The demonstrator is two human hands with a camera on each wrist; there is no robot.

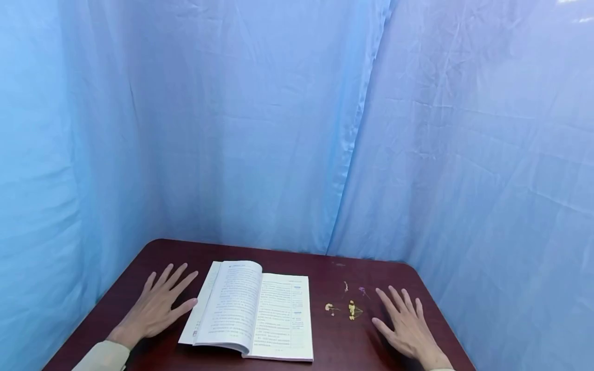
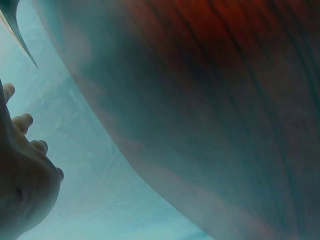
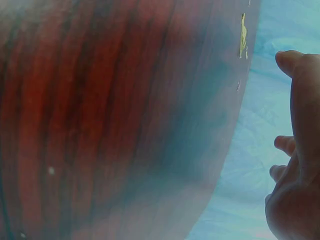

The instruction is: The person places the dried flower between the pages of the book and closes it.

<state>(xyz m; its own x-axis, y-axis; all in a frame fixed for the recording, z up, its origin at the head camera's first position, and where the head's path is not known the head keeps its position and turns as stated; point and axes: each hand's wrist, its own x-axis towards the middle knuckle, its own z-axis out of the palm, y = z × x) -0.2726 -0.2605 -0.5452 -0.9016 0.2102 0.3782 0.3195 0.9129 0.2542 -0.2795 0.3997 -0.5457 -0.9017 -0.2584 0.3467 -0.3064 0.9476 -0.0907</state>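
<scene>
An open book (image 1: 278,314) lies on the table, its left pages curving upward. Left of it, my left hand (image 1: 155,306) spreads its fingers palm down, the thumb tip right at the book's left edge. To the book's right lie small dried flowers: a yellow cluster (image 1: 351,310), a pale yellow sprig (image 1: 330,308), a purple sprig (image 1: 363,291) and a thin pale sprig (image 1: 345,286). My right hand (image 1: 408,324), fingers spread and holding nothing, is just right of the flowers. In the right wrist view, the right hand (image 3: 307,125) appears at the edge, with the yellow flowers (image 3: 243,36) beyond.
The dark red wooden table (image 1: 287,261) has rounded far corners. Blue curtains (image 1: 260,129) hang close behind it and along both sides. A faint dark mark (image 1: 340,265) shows near the table's far edge.
</scene>
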